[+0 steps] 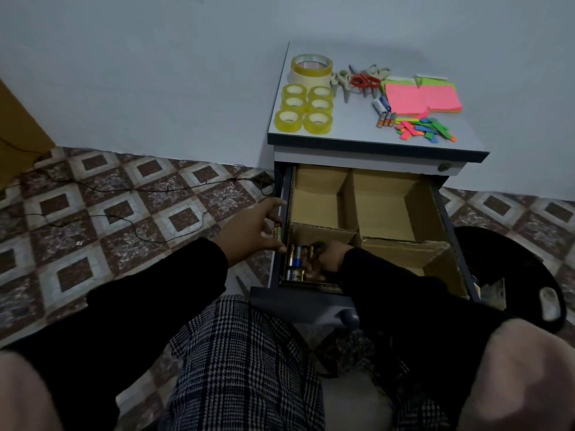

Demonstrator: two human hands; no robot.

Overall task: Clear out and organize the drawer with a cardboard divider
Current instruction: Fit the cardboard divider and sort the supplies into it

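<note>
The grey pull-out drawer (460,231) stood open, lined with a brown cardboard divider (350,206) that split it into four compartments. The left hand (258,227) hovered just outside the drawer's left wall, pinching one black-and-gold cylindrical battery (277,232) upright between thumb and fingers; its label was too blurred to read. The right hand (326,258) reached into the near-left compartment, its fingers curled down among the gold-and-blue batteries (295,259) lying there, but whether it gripped one I could not tell. Those batteries lay with long axes running front to back. The held battery sat just left of that compartment, so the left hand was likely to drop it there. More batteries (384,115) waited on the cabinet's grey surface (351,119).
</note>
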